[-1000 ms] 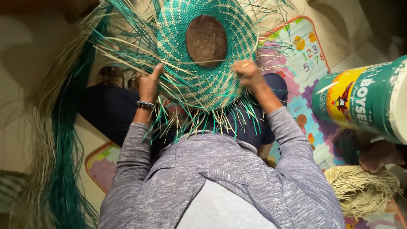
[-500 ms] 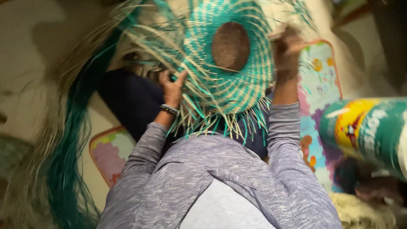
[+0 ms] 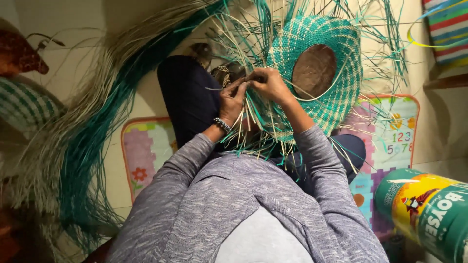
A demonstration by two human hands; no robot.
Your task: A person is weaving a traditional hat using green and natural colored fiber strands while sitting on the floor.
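A round woven piece (image 3: 325, 73) of teal and pale straw rests on my lap, with a brown disc (image 3: 314, 69) in its open centre and loose strands sticking out all around. My left hand (image 3: 231, 103), a beaded bracelet on its wrist, pinches pale strands at the weave's left edge. My right hand (image 3: 269, 84) meets it there, fingers closed on the same strands. Both sleeves are grey knit.
A long bundle of teal and pale straw (image 3: 92, 146) curves along the floor at left. A colourful play mat (image 3: 390, 136) lies under my legs. A green and yellow paint can (image 3: 429, 209) stands at lower right. A striped woven item (image 3: 19, 104) sits far left.
The view has shifted, so the woven piece sits further right. My right hand came down from the weave's upper right edge to join the left hand at its left edge.
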